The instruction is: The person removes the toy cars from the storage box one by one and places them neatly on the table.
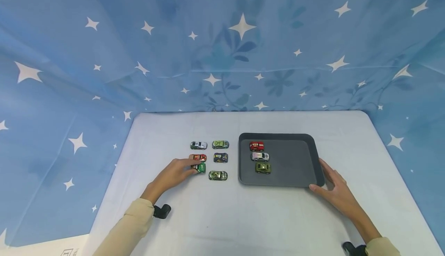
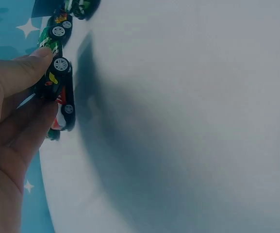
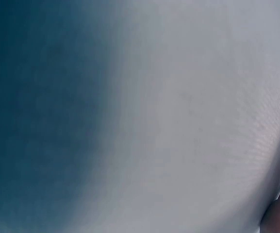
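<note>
My left hand (image 1: 176,174) pinches a green toy car (image 1: 199,167) between thumb and fingers. In the left wrist view the same green car (image 2: 51,73) shows its wheels toward the camera. Just behind it is a red-orange toy car (image 1: 198,157), partly covered by my fingers. My right hand (image 1: 338,193) holds the dark grey tray (image 1: 292,159) at its near right corner, thumb at the front rim and fingers along the right side. Inside the tray, at its left, stand a red car (image 1: 256,146), a white car (image 1: 260,156) and an olive green car (image 1: 263,167).
Left of the tray stand a silver-white car (image 1: 198,145), a lime green car (image 1: 220,144), a dark blue car (image 1: 220,157) and a camouflage car (image 1: 218,175). All are on a white-covered table (image 1: 222,217). A blue star-patterned curtain (image 1: 222,55) hangs behind.
</note>
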`<state>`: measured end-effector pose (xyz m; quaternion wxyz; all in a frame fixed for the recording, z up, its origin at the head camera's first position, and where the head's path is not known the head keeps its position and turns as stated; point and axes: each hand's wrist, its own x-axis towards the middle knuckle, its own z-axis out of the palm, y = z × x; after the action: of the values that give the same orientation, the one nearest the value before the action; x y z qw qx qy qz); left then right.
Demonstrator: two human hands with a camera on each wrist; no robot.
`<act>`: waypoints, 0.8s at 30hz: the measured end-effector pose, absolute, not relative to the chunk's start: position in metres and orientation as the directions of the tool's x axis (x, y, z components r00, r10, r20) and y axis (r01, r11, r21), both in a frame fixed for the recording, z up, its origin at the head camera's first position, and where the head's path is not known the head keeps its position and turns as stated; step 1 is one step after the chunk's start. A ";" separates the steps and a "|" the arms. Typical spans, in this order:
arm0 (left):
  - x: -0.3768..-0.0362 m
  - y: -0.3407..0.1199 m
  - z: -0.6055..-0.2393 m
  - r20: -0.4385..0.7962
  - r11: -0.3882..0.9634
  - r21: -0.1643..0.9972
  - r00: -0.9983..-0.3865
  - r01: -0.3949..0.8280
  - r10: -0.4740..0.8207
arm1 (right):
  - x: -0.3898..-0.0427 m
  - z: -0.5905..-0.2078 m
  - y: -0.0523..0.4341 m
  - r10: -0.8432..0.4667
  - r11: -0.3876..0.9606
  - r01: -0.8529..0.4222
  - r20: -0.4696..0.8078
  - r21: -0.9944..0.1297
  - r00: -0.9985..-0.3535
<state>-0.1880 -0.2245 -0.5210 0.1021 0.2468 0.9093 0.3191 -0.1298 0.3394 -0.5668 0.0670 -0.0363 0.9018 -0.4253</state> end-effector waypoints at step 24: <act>-0.176 -0.231 -0.539 0.001 0.667 0.604 -0.838 0.436 0.546 | -0.130 -0.566 0.339 -0.111 0.638 0.002 -0.095 -0.770 -0.989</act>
<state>-0.1760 -0.2309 -0.5387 0.0903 0.2700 0.9086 0.3056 -0.1298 0.3391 -0.5665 0.0668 -0.0301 0.9025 -0.4244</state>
